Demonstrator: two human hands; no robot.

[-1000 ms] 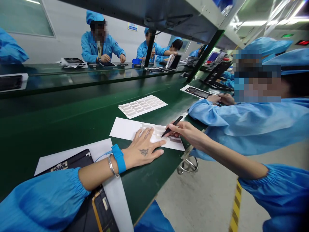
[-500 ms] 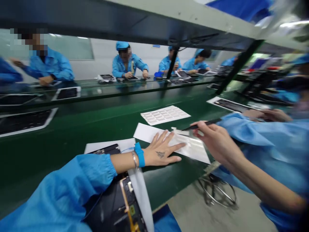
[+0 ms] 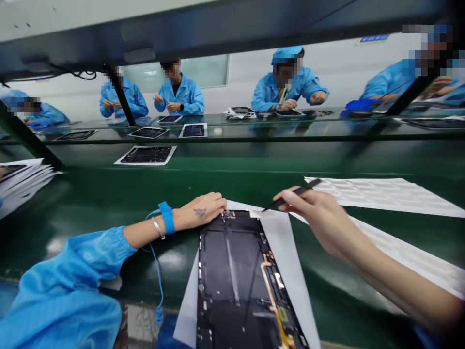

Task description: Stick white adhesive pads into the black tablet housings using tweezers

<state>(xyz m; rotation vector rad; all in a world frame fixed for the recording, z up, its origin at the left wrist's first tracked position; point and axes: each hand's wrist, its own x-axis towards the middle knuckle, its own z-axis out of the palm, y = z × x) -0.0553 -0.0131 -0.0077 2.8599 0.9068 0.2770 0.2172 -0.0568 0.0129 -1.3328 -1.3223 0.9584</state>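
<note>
An opened black tablet back [image 3: 240,281] lies on a white sheet [image 3: 281,261] right in front of me on the green belt. My left hand [image 3: 201,211], with a blue wrist strap, rests at the tablet's top left corner with its fingers curled onto the edge. My right hand [image 3: 319,215] hovers above the tablet's top right, pinching black tweezers [image 3: 292,194] that point left. Whether the tips carry anything is too small to tell.
Two white sheets of small stickers [image 3: 385,194] lie to the right. More tablet backs on paper [image 3: 147,155] sit across the belt, and a paper stack [image 3: 22,177] at the left. Several people in blue coats work on the far side.
My view has swung left from the sticker sheets to the tablet. My left hand left the sticker sheet and now curls on the tablet's corner. The right hand followed with the tweezers.
</note>
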